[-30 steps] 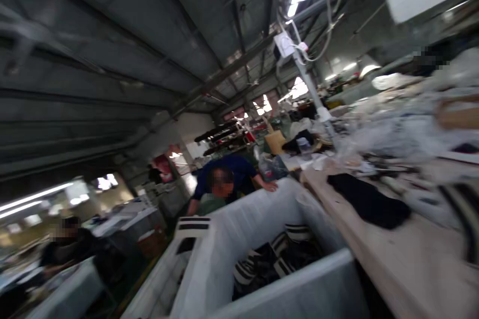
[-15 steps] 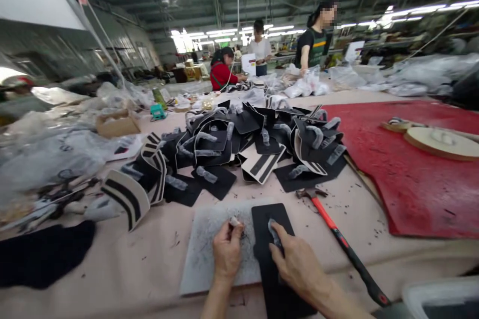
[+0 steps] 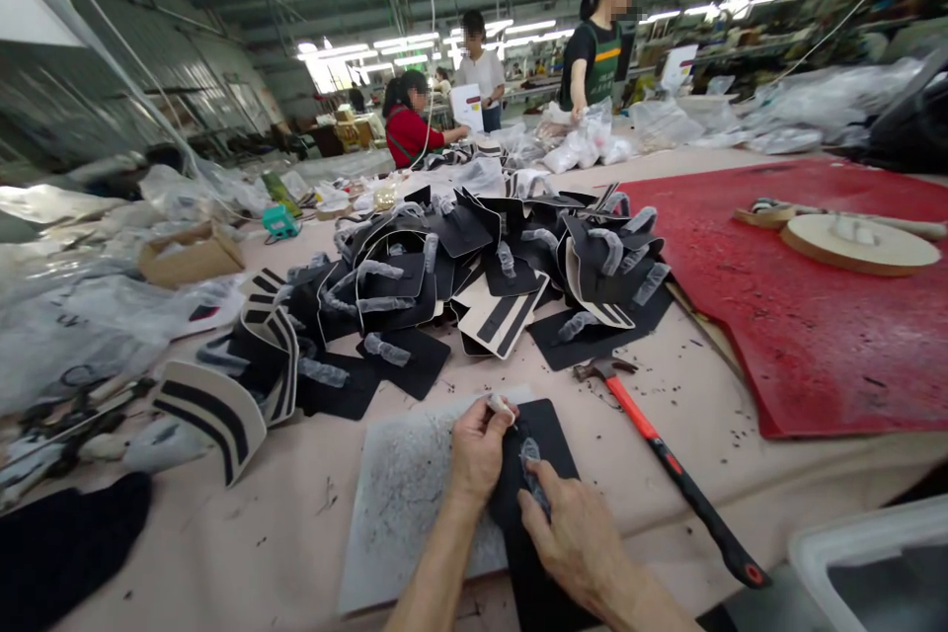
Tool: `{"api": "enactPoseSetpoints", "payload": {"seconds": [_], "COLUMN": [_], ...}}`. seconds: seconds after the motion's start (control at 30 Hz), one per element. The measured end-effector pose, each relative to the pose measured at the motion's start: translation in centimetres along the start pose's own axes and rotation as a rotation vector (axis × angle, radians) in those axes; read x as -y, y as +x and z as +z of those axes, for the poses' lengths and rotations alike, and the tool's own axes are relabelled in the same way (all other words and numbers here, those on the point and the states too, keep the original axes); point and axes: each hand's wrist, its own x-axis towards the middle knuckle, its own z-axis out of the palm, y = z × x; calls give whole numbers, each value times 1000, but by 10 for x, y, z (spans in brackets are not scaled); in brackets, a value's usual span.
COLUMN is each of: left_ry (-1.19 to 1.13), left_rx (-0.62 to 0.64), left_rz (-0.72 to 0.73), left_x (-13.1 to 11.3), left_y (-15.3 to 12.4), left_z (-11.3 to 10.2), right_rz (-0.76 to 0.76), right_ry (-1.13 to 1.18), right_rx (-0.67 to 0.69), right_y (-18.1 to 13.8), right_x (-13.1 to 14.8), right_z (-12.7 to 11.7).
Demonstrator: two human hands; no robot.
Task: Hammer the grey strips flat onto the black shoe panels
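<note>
My left hand [image 3: 478,444] is closed in a pinch over the upper left edge of a black panel [image 3: 548,420]. A small whitish piece [image 3: 502,407] shows at its fingertips; I cannot tell whether it is held or wrapped round a finger. My right hand [image 3: 578,528] grips the plastic-wrapped handle [image 3: 530,462] on that panel between thumb and fingers. The panel lies flat, partly over a scuffed pale board [image 3: 400,474]. Right of it rests a hammer [image 3: 667,459] with a red and black handle.
A heap of black panels [image 3: 466,227] with wrapped handles and striped faces lies ahead. A red sheet [image 3: 711,286] carrying a tape roll [image 3: 859,252] is at right. Tools [image 3: 44,444] and dark cloth [image 3: 74,543] sit at left. Several people stand or sit beyond.
My left hand has moved right and up from the pale board to the black panel's edge. The right hand stays on the wrapped handle. The whole view has shifted slightly.
</note>
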Motion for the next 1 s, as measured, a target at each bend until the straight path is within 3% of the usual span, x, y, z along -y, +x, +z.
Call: {"api": "enactPoseSetpoints", "payload": {"seconds": [0.17, 0.43, 0.73, 0.9, 1.0], "left_ry": [-20, 144, 301, 395, 422], "left_rx": [19, 58, 42, 74, 115], "left_rz": [-26, -9, 71, 162, 207], "left_x": [13, 10, 12, 6, 4], "left_y": [4, 0, -2, -4, -5], "left_z": [5, 5, 9, 10, 10], "right_rz": [-54, -92, -66, -112, -91], "right_ry": [59, 84, 94, 270, 265], "right_rx": [-75, -98, -46, 7, -225], "right_y": [3, 4, 4, -2, -1], "right_x": [-6, -12, -8, -16, -49], "right_z": [8, 16, 8, -17, -38]}}
